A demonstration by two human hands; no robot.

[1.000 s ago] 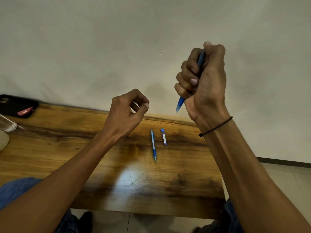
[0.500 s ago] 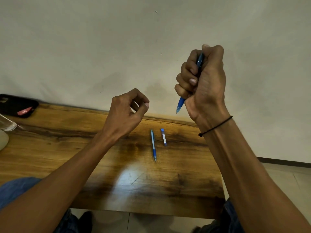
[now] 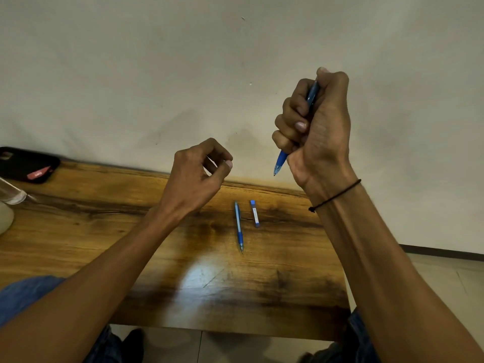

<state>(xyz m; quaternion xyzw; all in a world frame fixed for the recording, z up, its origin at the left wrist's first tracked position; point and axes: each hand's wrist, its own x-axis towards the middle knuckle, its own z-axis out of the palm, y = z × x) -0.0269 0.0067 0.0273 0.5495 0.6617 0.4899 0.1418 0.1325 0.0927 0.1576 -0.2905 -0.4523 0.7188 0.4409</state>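
Head view is showing us gripping a blue pen (image 3: pixel 312 95) in our right hand (image 3: pixel 320 132), which we are holding up in the air above the far edge of the wooden table (image 3: pixel 104 231), in front of the pale wall (image 3: pixel 157 74). All 4 fingers (image 3: pixel 288 132) are curling tightly round the barrel and the thumb is pressing over its upper end. Only 2 stretches of the pen are showing: a short one near the top of the fist, and the tip end, which is poking out below and pointing down and to the left. A thin black band (image 3: pixel 337 195) is circling that wrist.

Our left hand (image 3: pixel 195 176) is hovering lower and to the left, well apart from the pen. Its fingers are curling inward with the thumb tip lying against the forefinger, and we cannot tell whether anything is being pinched between them.

Below and between the 2 hands, a 2nd blue pen (image 3: pixel 238 227) is lying on the table with its tip pointing toward us. Just beside it on the right, not touching, a small blue-capped tube (image 3: pixel 255 214) is lying nearly parallel. Far to the left, a black phone (image 3: pixel 26 163) is resting at the table's back edge, with a clear glass (image 3: pixel 11 193) nearer to us at the picture's edge.
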